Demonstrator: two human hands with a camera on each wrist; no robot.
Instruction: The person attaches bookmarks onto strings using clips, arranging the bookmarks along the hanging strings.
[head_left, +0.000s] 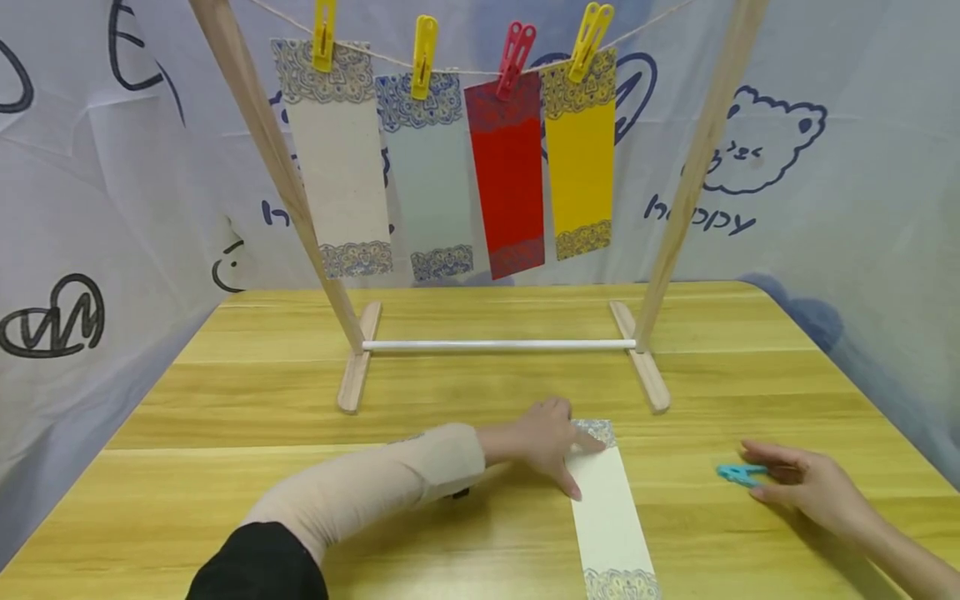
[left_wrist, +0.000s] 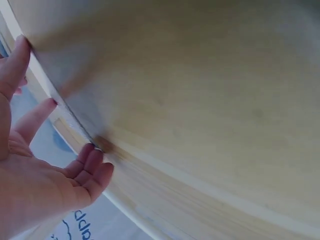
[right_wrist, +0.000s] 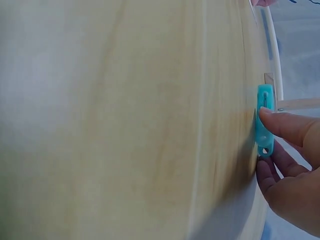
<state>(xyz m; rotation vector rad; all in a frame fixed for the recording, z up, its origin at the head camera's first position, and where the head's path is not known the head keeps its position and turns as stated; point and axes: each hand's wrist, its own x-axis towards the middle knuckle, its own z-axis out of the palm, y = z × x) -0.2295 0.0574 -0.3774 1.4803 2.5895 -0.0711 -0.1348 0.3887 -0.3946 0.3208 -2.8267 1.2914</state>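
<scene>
A cream paper strip (head_left: pixel 611 521) with patterned bands at both ends lies flat on the table. My left hand (head_left: pixel 543 442) rests on its far part, thumb and forefinger spread over the left edge. Seen from the left wrist, the fingertips (left_wrist: pixel 90 150) touch down along the strip's thin edge. Off to the right, my right hand (head_left: pixel 817 492) pinches a teal clothespin (head_left: pixel 741 475) between thumb and fingers, low over the tabletop. In the right wrist view the thumb presses along the side of the clothespin (right_wrist: pixel 265 120).
Behind the hands stands a wooden frame (head_left: pixel 686 175) with a white crossbar (head_left: pixel 495 344). From its string hang a white strip (head_left: pixel 341 167), a pale blue strip (head_left: pixel 431 183), a red strip (head_left: pixel 513 183) and a yellow strip (head_left: pixel 581 171), held by yellow and red clothespins.
</scene>
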